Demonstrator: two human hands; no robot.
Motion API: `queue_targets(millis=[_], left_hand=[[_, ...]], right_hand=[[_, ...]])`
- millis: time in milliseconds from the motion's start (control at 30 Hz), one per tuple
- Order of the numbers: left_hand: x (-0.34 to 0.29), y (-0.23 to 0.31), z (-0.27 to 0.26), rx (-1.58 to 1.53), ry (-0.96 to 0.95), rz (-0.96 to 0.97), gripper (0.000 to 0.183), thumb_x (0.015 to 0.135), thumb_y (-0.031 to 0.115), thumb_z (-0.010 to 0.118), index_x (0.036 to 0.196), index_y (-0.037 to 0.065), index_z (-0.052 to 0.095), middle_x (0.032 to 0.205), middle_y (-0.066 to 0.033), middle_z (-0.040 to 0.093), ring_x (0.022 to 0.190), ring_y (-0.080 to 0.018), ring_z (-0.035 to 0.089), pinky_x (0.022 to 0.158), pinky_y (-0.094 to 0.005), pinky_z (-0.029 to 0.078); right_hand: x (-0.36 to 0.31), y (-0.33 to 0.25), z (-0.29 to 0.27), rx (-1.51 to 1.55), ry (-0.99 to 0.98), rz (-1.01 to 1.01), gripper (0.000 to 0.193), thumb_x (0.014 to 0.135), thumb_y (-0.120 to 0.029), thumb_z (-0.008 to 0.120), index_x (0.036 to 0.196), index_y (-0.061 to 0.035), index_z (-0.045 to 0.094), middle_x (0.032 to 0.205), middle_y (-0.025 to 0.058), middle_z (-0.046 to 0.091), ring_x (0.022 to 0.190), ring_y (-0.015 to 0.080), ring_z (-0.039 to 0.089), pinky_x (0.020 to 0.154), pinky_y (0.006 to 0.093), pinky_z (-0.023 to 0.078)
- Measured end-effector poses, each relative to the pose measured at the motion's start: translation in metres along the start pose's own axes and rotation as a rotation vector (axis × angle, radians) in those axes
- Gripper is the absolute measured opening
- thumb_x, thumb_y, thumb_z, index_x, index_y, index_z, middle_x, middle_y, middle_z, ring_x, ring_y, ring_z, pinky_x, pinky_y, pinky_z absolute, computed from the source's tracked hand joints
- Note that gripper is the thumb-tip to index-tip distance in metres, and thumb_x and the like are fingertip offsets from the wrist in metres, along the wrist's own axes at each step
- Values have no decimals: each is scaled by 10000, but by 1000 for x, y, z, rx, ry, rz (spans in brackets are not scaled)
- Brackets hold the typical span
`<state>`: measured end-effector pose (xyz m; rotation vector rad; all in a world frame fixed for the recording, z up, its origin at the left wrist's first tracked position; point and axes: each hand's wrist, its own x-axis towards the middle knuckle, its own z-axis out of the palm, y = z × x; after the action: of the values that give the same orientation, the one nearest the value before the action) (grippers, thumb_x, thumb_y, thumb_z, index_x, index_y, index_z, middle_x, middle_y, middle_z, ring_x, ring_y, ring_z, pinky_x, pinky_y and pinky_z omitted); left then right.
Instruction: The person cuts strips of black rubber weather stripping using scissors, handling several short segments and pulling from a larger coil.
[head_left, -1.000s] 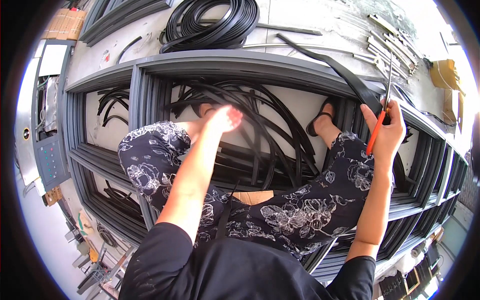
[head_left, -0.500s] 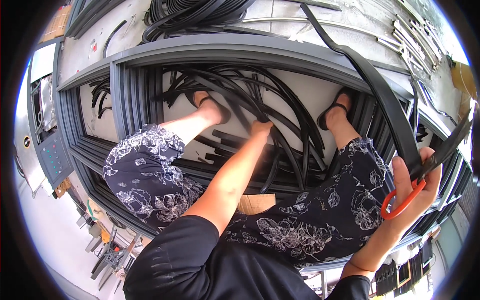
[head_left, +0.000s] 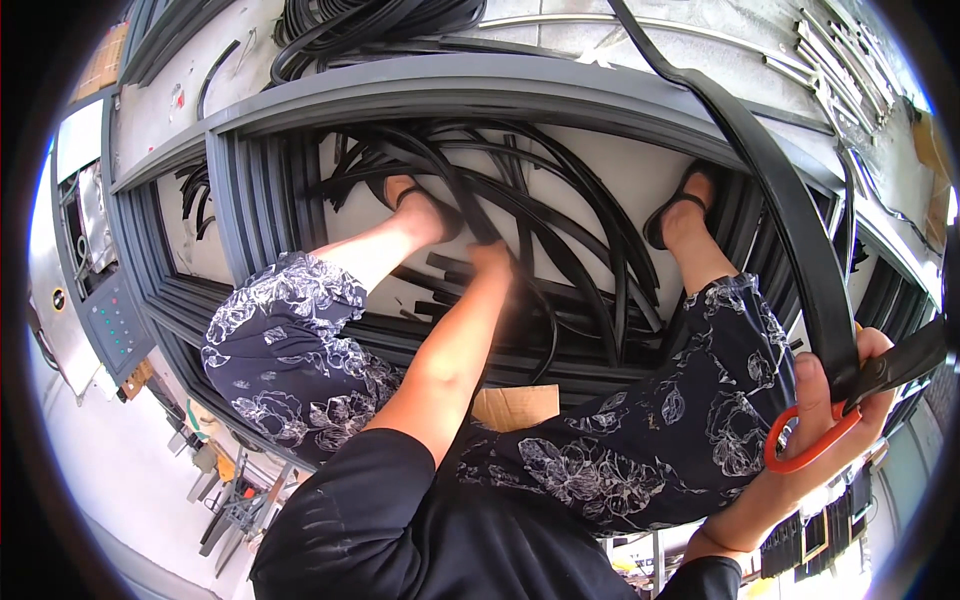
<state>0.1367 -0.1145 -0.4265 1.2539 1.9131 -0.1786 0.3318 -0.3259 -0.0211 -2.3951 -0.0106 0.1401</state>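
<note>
Between my feet, my left hand (head_left: 492,258) is closed round one of the black rubber strips (head_left: 455,185); its fingers are somewhat blurred by motion. Several more strips lie in loose curves around it. At the right, my right hand (head_left: 848,415) grips scissors with red-orange handles (head_left: 815,440), their dark blades (head_left: 905,357) pointing up and right. A long, wide black rubber strip (head_left: 790,205) runs from the far floor over the frame's edge down to this same hand, its end resting against the fingers beside the scissors.
A dark grey metal frame (head_left: 470,72) surrounds my legs, with a crossbar (head_left: 230,200) at left. Beyond it lie a coil of black strip (head_left: 375,25) and several pale metal bars (head_left: 835,65). A piece of cardboard (head_left: 515,407) sits before me; a control panel (head_left: 117,325) stands left.
My left hand has shifted left with the strip in it. My right hand has moved lower with the scissors, and the wide strip has come down and right with it.
</note>
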Motion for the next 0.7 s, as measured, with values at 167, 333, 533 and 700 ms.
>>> queue_targets(millis=[167, 333, 533, 700], left_hand=[[51, -22, -28, -390, -318, -187, 223, 694, 167, 665, 815, 16, 555, 697, -123, 569, 611, -279, 558, 593, -368, 467], [23, 18, -14, -533, -565, -156, 306, 809, 294, 701, 696, 118, 478, 582, -4, 456, 487, -167, 470, 463, -341, 400], [27, 49, 31, -490, -262, -74, 423, 719, 330, 803, 870, 19, 560, 657, -31, 533, 513, -156, 507, 466, -292, 408], [12, 74, 48, -516, -23, 7, 562, 702, 165, 810, 1079, -113, 501, 1102, -197, 598, 965, -256, 583, 860, -350, 452]], right_hand=[[1, -10, 14, 60, 74, 10, 416, 648, -86, 768, 984, -16, 532, 791, 26, 508, 670, 84, 473, 682, 201, 391], [-1, -8, 3, -56, 46, -42, 376, 732, -176, 739, 1011, -21, 539, 770, 45, 568, 678, 72, 515, 685, 184, 404], [0, -9, 8, -24, 53, -20, 392, 719, -209, 755, 1000, -31, 547, 784, 49, 578, 664, 85, 528, 673, 198, 426], [3, -19, 16, 48, 119, 82, 443, 582, -118, 806, 913, -25, 528, 733, 9, 433, 631, 94, 424, 661, 224, 372]])
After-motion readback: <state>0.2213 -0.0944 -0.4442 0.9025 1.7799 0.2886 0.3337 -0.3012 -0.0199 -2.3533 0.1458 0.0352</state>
